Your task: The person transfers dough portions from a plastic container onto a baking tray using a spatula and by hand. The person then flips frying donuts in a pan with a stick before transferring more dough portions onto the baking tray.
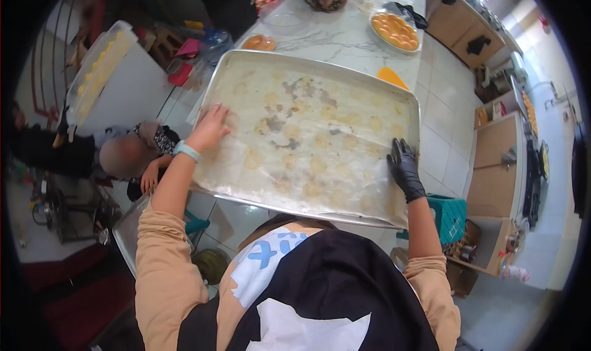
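A large metal tray lined with stained, greasy baking paper lies in front of me, its back part over the marble table. Round pale marks and several darker patches show on the paper. My bare left hand, with a light band at the wrist, rests on the paper at the left side, fingers spread. At the right side, my right hand in a black glove lies on the paper near the rim, its fingers extended and apart. Neither hand has anything gripped in it.
On the marble table are a plate of round golden buns, an orange scraper and a clear bowl. Another person is at the left, near a container. A green stool stands at the right.
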A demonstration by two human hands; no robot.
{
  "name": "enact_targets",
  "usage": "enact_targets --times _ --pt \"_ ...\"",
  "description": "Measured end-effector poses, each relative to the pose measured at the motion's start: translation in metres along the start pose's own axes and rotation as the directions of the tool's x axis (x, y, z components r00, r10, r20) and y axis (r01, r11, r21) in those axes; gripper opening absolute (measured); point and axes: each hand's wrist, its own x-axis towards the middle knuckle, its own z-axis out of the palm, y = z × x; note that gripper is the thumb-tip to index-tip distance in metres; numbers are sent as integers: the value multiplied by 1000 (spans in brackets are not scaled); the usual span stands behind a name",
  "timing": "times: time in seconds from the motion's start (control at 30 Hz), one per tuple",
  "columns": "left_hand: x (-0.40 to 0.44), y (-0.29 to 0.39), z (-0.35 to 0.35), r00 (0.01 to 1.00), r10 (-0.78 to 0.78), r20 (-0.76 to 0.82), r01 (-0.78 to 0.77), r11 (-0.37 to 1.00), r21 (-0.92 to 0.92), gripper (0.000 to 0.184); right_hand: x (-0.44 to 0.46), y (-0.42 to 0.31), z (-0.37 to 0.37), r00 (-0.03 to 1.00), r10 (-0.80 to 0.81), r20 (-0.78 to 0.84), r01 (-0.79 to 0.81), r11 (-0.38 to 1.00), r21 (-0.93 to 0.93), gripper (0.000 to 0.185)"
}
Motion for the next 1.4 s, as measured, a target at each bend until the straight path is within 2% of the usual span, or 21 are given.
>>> enact_targets --times 0.07,0.13,0.17,0.2,0.23,0.27,0.37,0.4,0.5,0.57,0.6,0.67,0.73,0.77,0.8,0.83,0.97,1.1,1.2,1.3,1.4 --pt "-3 24 -7 991 -67 117 40 975 220 44 -7 -25 -19 997 -56 46 55 998 34 53" --pt "-22 28 1 983 163 89 -157 985 -72 38 -14 -48 -19 920 -391 -13 385 898 211 41" --pt "-38 39 -10 957 110 269 -110 994 -13 37 -28 -59 -23 883 -450 129 379 849 368 42" --pt "-58 47 -20 887 49 458 -75 996 38 35 -50 -73 -40 870 -412 272 239 834 497 42" --pt "-69 45 -21 890 -9 456 -34 996 86 33 -59 -79 -56 841 -300 450 96 902 422 43" --pt "-78 42 -22 889 -64 453 2 991 135 32 -67 -54 -38 865 -366 344 207 884 419 31" --pt "-90 31 -33 906 -182 383 73 957 282 22 -70 -21 -53 805 -133 578 -2 974 226 19" --pt "-92 29 -35 913 -208 351 89 941 326 19 -72 -16 -53 802 -141 581 12 975 220 17" --pt "-97 17 -36 918 -116 379 22 970 244 21 -74 -8 -51 808 -163 566 74 982 176 14" --pt "-92 3 -43 978 11 211 25 986 -167 23 -76 -9 -49 823 -181 538 140 983 117 14" --pt "-89 -4 -48 993 48 111 -4 931 -365 24 -77 -8 -48 827 -178 534 133 983 123 13" --pt "-78 -17 -62 925 -363 -114 186 695 -695 33 -78 -8 -46 836 -169 522 115 984 134 12" --pt "-65 -63 -60 711 -668 -217 -170 137 -976 63 -82 -10 -44 865 -131 484 93 991 101 10" --pt "-67 -78 -79 728 -677 -108 -229 -93 -969 99 -84 -12 -42 879 -110 464 79 993 85 9" --pt "-64 -86 -98 636 -770 -49 -377 -254 -891 95 -86 -13 -42 887 -92 452 67 995 71 8" --pt "-63 -97 -110 608 -791 -69 -480 -298 -825 111 -87 -15 -42 896 -73 439 53 997 57 7" --pt "-57 -115 -139 542 -839 -45 -652 -385 -653 116 -95 -25 -45 928 2 373 -13 1000 27 4" --pt "-44 -125 -141 630 -776 1 -653 -531 -540 127 -101 -41 -49 955 35 294 -33 999 -11 4" --pt "-31 -142 -134 731 -675 -103 -558 -503 -660 105 -106 -45 -44 964 84 254 -79 996 -27 5" --pt "-15 -147 -129 725 -681 -104 -536 -464 -705 74 -109 -51 -45 960 108 259 -107 994 -17 7" --pt "-9 -138 -127 679 -732 -59 -530 -433 -729 58 -109 -58 -49 948 120 296 -119 993 -22 9"
